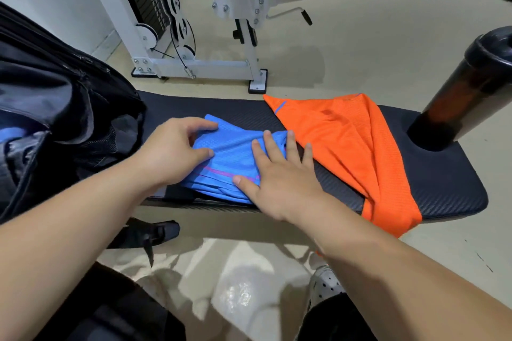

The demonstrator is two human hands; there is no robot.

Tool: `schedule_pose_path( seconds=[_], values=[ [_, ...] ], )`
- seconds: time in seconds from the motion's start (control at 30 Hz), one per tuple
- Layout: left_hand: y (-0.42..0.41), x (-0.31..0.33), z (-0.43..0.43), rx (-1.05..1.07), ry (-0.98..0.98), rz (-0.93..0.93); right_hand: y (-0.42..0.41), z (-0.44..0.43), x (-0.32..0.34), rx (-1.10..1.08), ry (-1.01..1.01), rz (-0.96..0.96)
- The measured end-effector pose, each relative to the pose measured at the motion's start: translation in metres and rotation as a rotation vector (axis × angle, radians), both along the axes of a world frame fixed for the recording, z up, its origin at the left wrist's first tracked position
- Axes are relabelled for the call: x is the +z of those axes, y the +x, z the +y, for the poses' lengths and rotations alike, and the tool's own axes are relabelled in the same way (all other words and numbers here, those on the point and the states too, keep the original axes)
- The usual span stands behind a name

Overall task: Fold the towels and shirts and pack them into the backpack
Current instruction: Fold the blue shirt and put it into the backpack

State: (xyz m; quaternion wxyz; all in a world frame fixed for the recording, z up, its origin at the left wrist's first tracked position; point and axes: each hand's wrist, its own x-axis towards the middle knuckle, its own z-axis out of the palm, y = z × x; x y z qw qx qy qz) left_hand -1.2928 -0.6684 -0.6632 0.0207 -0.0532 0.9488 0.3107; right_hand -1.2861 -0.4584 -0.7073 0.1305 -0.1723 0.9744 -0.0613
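A folded blue mesh shirt (231,155) with a purple stripe lies on the black padded bench (443,174). My left hand (171,149) rests on the shirt's left edge, its fingers bent onto the cloth. My right hand (279,171) lies flat on the shirt's right side with its fingers spread. An orange mesh shirt (354,144) lies unfolded to the right and hangs over the bench's near edge. The black backpack (55,108) stands open at the left end of the bench, with something blue showing inside it.
A dark cylindrical roller pad (471,86) rises at the bench's right end. A white weight machine (194,36) with a black seat stands behind the bench. A backpack strap with a buckle (149,235) dangles below the bench. My white shoe (324,285) is on the floor.
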Motion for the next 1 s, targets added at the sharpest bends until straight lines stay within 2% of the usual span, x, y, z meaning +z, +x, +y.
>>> schedule_pose_path(
  seconds=[0.13, 0.23, 0.5, 0.57, 0.7, 0.87, 0.93, 1.0],
  values=[
    [0.014, -0.025, -0.032, 0.134, 0.111, -0.059, -0.005, -0.025, -0.011, 0.045, -0.044, 0.013],
    [0.014, -0.035, -0.036, 0.144, 0.21, -0.098, -0.012, -0.03, -0.016, 0.04, -0.083, 0.017],
    [0.009, -0.032, -0.038, 0.236, 0.713, -0.205, -0.014, -0.023, -0.014, 0.053, -0.112, 0.013],
    [0.007, -0.031, -0.038, 0.248, 0.78, -0.22, -0.015, -0.02, -0.014, 0.069, -0.1, 0.012],
    [0.01, -0.027, -0.033, 0.262, 0.785, -0.156, -0.015, -0.021, -0.015, 0.064, -0.092, 0.016],
    [0.019, -0.004, -0.021, 0.171, 0.667, -0.023, -0.019, -0.028, -0.018, 0.067, -0.062, 0.033],
    [0.02, 0.005, -0.014, 0.134, 0.575, 0.01, -0.02, -0.028, -0.016, 0.057, -0.151, -0.017],
    [0.018, 0.013, -0.004, 0.095, 0.429, 0.037, -0.022, -0.024, -0.009, 0.007, -0.385, -0.107]
  ],
)
